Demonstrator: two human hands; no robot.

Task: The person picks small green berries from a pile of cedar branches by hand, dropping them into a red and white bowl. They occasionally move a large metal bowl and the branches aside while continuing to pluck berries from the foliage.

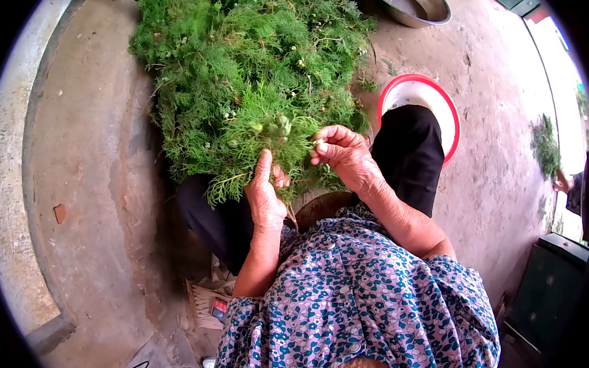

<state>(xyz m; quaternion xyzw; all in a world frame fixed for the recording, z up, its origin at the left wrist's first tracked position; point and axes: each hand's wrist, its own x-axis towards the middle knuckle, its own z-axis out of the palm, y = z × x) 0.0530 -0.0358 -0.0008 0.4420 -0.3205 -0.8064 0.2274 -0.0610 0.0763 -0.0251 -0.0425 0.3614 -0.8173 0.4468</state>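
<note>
My left hand point(265, 197) is closed around the stem end of a feathery green conifer sprig point(253, 159), its thumb pointing up along it. Small pale green cones point(280, 127) show among the sprig's leaves. Just to the right, my right hand point(349, 159) is closed in a pinch, thumb against index finger. A tiny pale green bit point(318, 143), looking like a cone, sits between those fingertips at the sprig's edge. Behind both hands rises a large heap of conifer branches point(207, 68), which reaches down to my knees.
A white basin with a red rim point(456, 119) stands beyond my right knee, partly hidden by it. A metal bowl point(413, 19) lies at the top. Another person's hand point(563, 182) is at the far right, near a small branch pile point(546, 147). A dark box point(547, 287) stands lower right.
</note>
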